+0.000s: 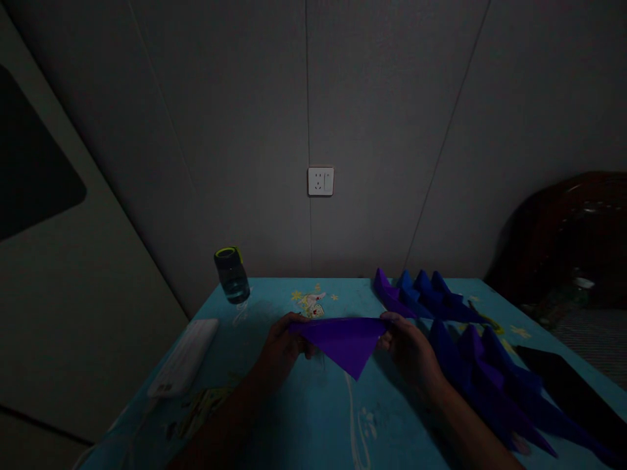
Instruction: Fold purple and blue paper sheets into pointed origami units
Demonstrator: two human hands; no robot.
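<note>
A folded sheet of purple paper (345, 339) is stretched between my two hands above the table, one corner pointing down toward me. My left hand (284, 343) pinches its left end, and my right hand (406, 346) grips the right end. Close beyond my right hand stand folded paper boats: a purple one (389, 292) and several blue ones (426, 294) at the back. Nearer, beside my right forearm, are more blue and purple paper boats (484, 372), partly hidden by the arm.
A light-blue patterned tablecloth (313, 418) covers the table. At left are a water bottle (232, 277) and a white power strip-like block (183, 359) with a cable. A dark flat object (571, 385) lies at right. Behind the table is a wall with a socket (321, 181).
</note>
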